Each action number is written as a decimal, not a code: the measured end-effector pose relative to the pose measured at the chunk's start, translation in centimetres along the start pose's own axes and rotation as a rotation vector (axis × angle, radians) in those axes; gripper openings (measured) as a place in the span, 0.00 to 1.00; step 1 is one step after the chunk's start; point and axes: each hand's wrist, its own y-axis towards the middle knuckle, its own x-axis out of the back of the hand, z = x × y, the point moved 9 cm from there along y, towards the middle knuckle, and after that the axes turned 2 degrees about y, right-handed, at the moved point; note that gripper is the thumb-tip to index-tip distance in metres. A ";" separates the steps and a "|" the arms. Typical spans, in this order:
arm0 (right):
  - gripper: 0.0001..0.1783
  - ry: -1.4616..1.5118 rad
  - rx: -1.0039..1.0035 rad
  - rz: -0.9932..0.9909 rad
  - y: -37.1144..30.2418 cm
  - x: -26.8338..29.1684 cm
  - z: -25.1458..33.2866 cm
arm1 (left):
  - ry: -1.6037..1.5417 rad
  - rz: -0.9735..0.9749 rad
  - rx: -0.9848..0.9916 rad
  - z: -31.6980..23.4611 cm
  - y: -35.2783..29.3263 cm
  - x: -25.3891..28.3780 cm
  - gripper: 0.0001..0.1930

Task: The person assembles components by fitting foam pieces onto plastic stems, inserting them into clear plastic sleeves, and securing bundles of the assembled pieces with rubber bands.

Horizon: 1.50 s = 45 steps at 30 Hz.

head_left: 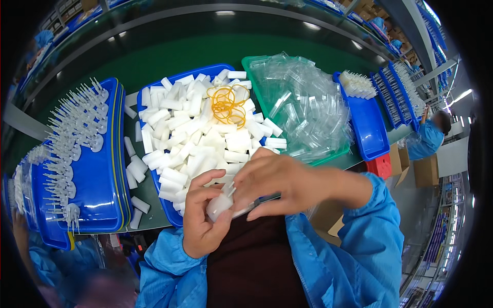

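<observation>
Close to my body, my left hand (207, 218) grips a white plastic piece (219, 206) with a rounded base and thin upright prongs. Curled over the prongs is my right hand (285, 179), blurred by motion, its fingertips hidden behind the hand. A narrow grey, dark-edged thing (263, 200) shows below the right fingers; its kind is unclear. Just beyond both hands, a blue tray (177, 218) is heaped with white foam blocks (192, 128). A tangle of yellow rubber bands (227, 106) lies on the heap.
Stacked blue trays (110, 169) at left carry rows of pronged white pieces (77, 133). Loose foam blocks lie between the trays. A green tray (257, 84) of clear plastic sleeves (303, 105) stands right, beside another blue tray (371, 131). Co-workers (429, 136) are at right and lower left.
</observation>
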 end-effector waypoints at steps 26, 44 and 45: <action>0.14 -1.396 -0.659 0.448 0.8 15.6 -19.8 | -0.109 -0.043 0.124 1.1 0.0 0.6 0.11; 0.11 -0.017 -0.302 -0.362 -2.4 7.0 -4.7 | 0.355 -0.089 0.047 -0.5 0.6 0.9 0.14; 0.11 0.336 -0.395 -0.418 -3.1 5.4 -5.2 | 0.391 -0.085 0.030 -0.7 0.6 0.8 0.15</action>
